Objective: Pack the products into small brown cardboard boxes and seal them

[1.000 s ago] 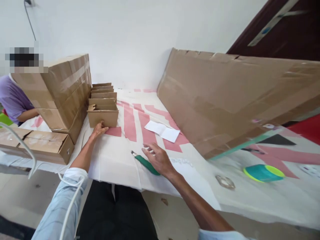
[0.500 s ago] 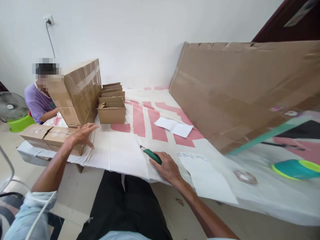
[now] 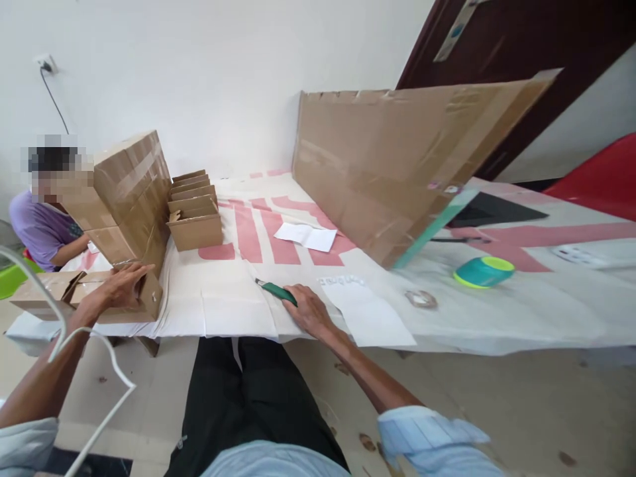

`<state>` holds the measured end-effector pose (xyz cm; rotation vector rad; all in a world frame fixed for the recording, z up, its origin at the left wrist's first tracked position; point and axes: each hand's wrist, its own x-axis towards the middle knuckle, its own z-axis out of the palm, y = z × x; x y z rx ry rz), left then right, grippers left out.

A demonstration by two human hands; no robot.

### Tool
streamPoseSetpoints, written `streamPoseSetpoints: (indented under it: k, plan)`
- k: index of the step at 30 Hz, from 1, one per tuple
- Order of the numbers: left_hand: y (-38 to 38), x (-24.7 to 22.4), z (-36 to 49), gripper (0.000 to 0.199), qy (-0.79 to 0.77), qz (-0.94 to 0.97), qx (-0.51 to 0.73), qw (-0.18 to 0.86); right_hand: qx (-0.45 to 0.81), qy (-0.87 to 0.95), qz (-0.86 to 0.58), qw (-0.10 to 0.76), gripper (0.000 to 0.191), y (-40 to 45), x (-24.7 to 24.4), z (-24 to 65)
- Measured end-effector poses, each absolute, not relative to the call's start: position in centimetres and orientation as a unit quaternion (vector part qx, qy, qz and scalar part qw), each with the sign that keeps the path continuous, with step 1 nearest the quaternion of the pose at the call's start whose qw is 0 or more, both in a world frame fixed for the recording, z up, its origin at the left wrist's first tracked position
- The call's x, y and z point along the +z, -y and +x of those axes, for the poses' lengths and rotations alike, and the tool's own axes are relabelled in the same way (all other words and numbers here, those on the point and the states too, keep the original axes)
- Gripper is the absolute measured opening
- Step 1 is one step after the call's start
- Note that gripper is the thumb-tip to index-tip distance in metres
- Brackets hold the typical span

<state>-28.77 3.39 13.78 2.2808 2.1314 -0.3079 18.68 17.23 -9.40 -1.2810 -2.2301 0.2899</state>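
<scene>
At the table [image 3: 183, 298], the right hand [image 3: 309, 311] grips a green cutter [image 3: 278, 291], the left hand [image 3: 122, 286] touching a carton [image 3: 149, 301], grip unclear.

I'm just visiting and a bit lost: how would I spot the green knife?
Find the biggest cardboard panel, then come nearer, to the wearer's right hand. Held there is the green knife, slim with a metal tip, unlike the flat white sheet right of that hand.

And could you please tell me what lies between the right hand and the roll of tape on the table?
In the head view, a white sheet of paper lies between the right hand and the roll of tape.
</scene>
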Motion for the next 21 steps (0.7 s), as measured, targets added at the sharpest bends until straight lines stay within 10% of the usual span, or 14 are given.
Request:
streamPoseSetpoints:
  k: [12,21]
  plan:
    - [-8.6,9.9,-10.3,0.110,-0.545,0.825,0.114,0.098,0.090,0.836,-0.461,0.282,0.034,-17.5,-11.2,19.8]
    - [-3.0,8.5,-22.7,0.129,-0.542,0.651,0.450,0.284,0.173,0.779,-0.440,0.411,0.036,-15.8,-8.7,18.7]
